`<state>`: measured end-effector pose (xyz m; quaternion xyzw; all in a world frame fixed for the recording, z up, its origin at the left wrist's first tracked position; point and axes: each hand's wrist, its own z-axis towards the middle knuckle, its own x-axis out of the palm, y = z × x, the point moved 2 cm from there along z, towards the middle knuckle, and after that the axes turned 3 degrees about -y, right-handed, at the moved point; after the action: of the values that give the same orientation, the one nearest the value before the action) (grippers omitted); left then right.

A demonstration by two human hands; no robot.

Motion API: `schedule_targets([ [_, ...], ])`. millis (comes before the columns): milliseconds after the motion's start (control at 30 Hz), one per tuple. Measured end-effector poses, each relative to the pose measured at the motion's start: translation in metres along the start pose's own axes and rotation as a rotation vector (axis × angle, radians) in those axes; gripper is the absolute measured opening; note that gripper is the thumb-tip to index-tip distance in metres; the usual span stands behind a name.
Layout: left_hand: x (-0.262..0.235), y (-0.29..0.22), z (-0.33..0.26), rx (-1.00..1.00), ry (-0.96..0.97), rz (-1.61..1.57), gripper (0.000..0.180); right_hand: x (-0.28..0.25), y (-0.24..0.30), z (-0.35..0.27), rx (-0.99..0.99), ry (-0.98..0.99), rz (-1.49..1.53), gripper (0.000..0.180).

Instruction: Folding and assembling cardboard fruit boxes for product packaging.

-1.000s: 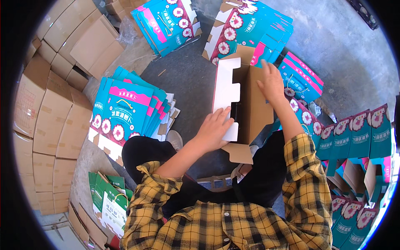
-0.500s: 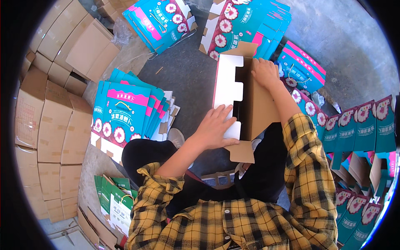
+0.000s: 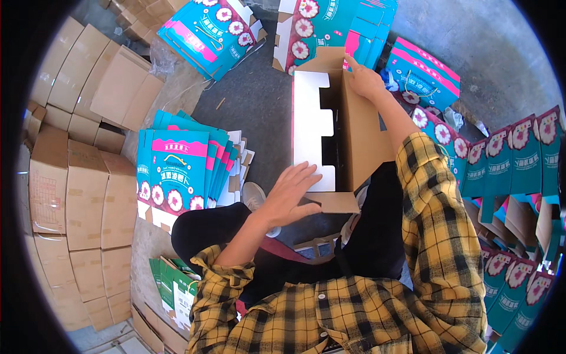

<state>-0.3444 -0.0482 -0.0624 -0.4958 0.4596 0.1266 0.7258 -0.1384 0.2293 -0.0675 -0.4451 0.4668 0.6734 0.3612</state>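
Note:
Between my legs stands a cardboard gift box (image 3: 367, 133), brown on the inside, its long opening facing up. A white notched flap (image 3: 306, 124) runs along its left side. My left hand (image 3: 288, 194) rests on the near end of that flap, fingers stretched out and thumb apart, by the near brown end flap (image 3: 337, 203). At the far right corner is my right hand (image 3: 367, 81), its index finger extended against the raised far end flap (image 3: 323, 59). Its other fingers are partly hidden. The inside of the box is mostly dark.
Flat teal-and-pink cartons lie stacked at left (image 3: 177, 171), far left (image 3: 206, 35) and far middle (image 3: 330, 23). A made-up gift box with a cord handle (image 3: 421, 74) lies at right, above rows of upright teal boxes (image 3: 525, 159). Brown cartons (image 3: 85, 189) are piled along the left.
The box has shifted slightly left and its far and near end flaps stand more upright. My right hand has moved up to the far corner; my left has slid back toward the near end.

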Motion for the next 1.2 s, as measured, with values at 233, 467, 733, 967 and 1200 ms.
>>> schedule_targets([
  [233,0.025,0.002,0.002,-0.128,-0.332,0.072,0.055,0.013,-0.003,0.004,-0.191,0.141,-0.023,0.034],
  [467,0.061,-0.017,0.036,-0.229,-0.613,0.492,0.034,0.002,-0.003,-0.004,-0.15,0.139,-0.116,0.031],
  [733,0.081,-0.067,0.056,-0.134,-0.471,0.18,0.056,-0.011,0.006,-0.013,-0.103,0.135,-0.149,0.029],
  [967,0.081,-0.048,0.044,-0.138,-0.49,0.364,0.041,-0.028,-0.013,-0.023,-0.057,0.196,-0.225,0.023],
  [1200,0.029,-0.005,-0.012,-0.12,-0.446,0.249,0.03,-0.034,-0.022,-0.04,-0.107,0.479,-0.078,0.047],
])
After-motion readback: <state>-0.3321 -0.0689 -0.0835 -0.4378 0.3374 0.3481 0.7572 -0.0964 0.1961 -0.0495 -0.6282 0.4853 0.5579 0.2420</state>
